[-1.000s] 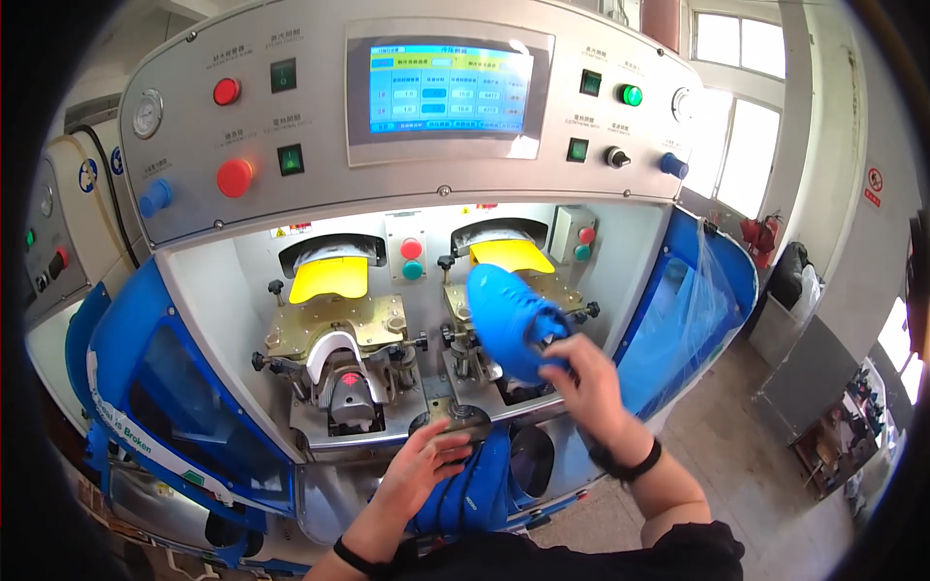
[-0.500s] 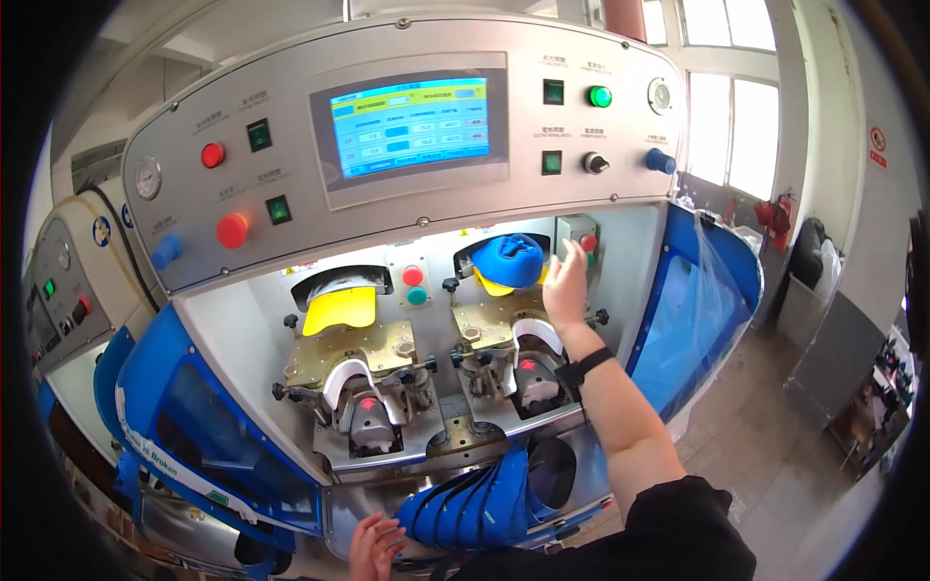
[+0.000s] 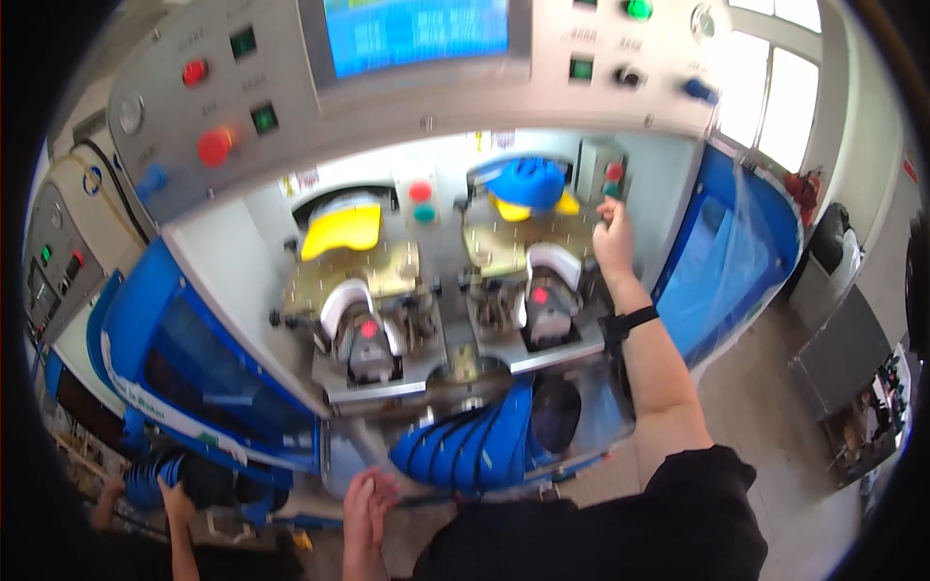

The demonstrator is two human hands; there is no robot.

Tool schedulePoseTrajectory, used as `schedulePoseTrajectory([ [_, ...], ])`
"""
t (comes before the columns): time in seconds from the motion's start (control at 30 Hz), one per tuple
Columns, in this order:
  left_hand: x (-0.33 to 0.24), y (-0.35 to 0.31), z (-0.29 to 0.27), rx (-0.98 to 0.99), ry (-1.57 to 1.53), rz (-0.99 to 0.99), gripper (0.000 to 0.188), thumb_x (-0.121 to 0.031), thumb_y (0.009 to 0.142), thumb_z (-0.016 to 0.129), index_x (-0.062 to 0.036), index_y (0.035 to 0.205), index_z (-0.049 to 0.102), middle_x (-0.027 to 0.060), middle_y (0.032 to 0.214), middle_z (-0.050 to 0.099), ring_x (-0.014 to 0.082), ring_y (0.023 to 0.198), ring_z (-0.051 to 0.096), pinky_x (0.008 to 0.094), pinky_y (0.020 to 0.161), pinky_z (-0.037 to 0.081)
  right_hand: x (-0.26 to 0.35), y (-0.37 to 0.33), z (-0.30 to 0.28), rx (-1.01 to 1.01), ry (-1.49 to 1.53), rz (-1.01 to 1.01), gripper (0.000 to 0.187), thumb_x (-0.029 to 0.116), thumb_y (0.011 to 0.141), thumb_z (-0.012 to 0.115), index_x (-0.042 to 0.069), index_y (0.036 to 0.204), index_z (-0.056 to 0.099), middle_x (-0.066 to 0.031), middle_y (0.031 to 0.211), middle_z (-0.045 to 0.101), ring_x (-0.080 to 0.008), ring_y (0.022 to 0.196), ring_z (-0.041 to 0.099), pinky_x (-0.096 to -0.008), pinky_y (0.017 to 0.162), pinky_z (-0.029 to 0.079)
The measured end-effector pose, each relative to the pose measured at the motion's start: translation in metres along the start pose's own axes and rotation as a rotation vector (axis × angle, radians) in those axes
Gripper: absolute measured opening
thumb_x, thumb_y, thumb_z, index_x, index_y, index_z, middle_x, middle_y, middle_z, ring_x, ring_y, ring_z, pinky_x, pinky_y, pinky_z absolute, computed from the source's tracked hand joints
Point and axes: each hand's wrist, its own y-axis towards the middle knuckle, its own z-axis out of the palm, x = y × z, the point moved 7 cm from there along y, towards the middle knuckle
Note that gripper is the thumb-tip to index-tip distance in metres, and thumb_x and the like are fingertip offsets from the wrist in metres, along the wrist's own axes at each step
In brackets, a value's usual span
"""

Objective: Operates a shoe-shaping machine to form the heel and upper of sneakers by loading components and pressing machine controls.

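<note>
My right hand [image 3: 612, 237] is at the small button box on the machine's right inner wall. Its fingers are curled, with one fingertip at the green button [image 3: 610, 189], below a red one. Just left of it a blue shoe upper [image 3: 528, 184] sits on the right-hand mould, over a yellow pad [image 3: 523, 209]. My left hand [image 3: 366, 504] hangs low in front of the machine, empty, fingers loosely bent and somewhat blurred. Beside it lies a nested row of blue shoe uppers [image 3: 465, 445]. The left station holds a bare yellow pad [image 3: 344, 229].
Two metal clamps with white curved pads, the left clamp [image 3: 363, 334] and the right clamp [image 3: 547, 305], stand below the moulds. Blue doors flank the bay, the left door [image 3: 208, 358] and the right door [image 3: 702, 252]. At lower left, another person's hand [image 3: 177, 504] holds blue uppers.
My view has tilted down, so the machine appears higher. My right hand has drawn in its fingers and come to the green button. Another person's hands have come into view at lower left.
</note>
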Motion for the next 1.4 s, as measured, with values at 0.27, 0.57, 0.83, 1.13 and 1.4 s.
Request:
schedulePoseTrajectory([
  [0.27, 0.002, 0.008, 0.024, 0.051, 0.223, 0.055, 0.027, -0.017, 0.096, 0.057, -0.0051, 0.12, 0.057, 0.0082, 0.106, 0.066, 0.0173, 0.094, 0.064, 0.0294, 0.081, 0.049, 0.032, -0.273, -0.048, 0.968, -0.125, 0.411, 0.031, 0.036, 0.087, 0.067, 0.006, 0.082, 0.065, -0.0137, 0.078, 0.066, -0.0254, 0.075, 0.066, -0.0371, 0.066, 0.05],
  [0.57, 0.006, 0.021, 0.086, 0.286, 0.339, 0.048, 0.022, -0.016, 0.096, 0.056, -0.0047, 0.114, 0.061, 0.0073, 0.102, 0.068, 0.016, 0.092, 0.065, 0.028, 0.08, 0.048, 0.003, -0.329, -0.111, 1.31, 0.336, 0.817, 0.032, 0.026, 0.095, 0.063, 0.0, 0.113, 0.063, -0.0036, 0.095, 0.064, -0.0102, 0.088, 0.056, -0.0271, 0.082, 0.047],
  [0.83, 0.034, 0.006, 0.171, 0.867, 0.335, -0.254, 0.037, -0.031, 0.1, 0.055, -0.0018, 0.124, 0.059, 0.009, 0.123, 0.063, 0.0166, 0.111, 0.06, 0.0337, 0.095, 0.047, 0.138, -0.246, -0.139, 0.984, 1.529, 1.007, 0.044, 0.027, 0.096, 0.06, 0.002, 0.132, 0.053, -0.0123, 0.133, 0.057, -0.0261, 0.124, 0.053, -0.047, 0.106, 0.039],
  [1.13, -0.051, 0.034, 0.159, 0.595, -0.615, -0.002, 0.036, -0.014, 0.101, 0.05, -0.0075, 0.136, 0.048, 0.0095, 0.13, 0.059, 0.0243, 0.119, 0.058, 0.0442, 0.102, 0.048, 0.204, -0.23, -0.102, 0.811, 0.607, 0.225, 0.077, 0.012, 0.074, 0.085, 0.004, 0.136, 0.04, -0.0131, 0.13, 0.05, -0.0168, 0.096, 0.06, -0.0318, 0.085, 0.05],
  [1.4, -0.078, 0.037, 0.101, 0.455, -0.451, 0.14, 0.038, -0.022, 0.101, 0.052, -0.0079, 0.135, 0.044, 0.0128, 0.129, 0.057, 0.0268, 0.118, 0.058, 0.0457, 0.099, 0.047, 0.29, -0.218, -0.041, 1.03, 0.597, -0.455, 0.042, 0.012, 0.068, 0.083, 0.005, 0.105, 0.064, -0.014, 0.106, 0.063, -0.0327, 0.094, 0.066, -0.0374, 0.079, 0.055],
])
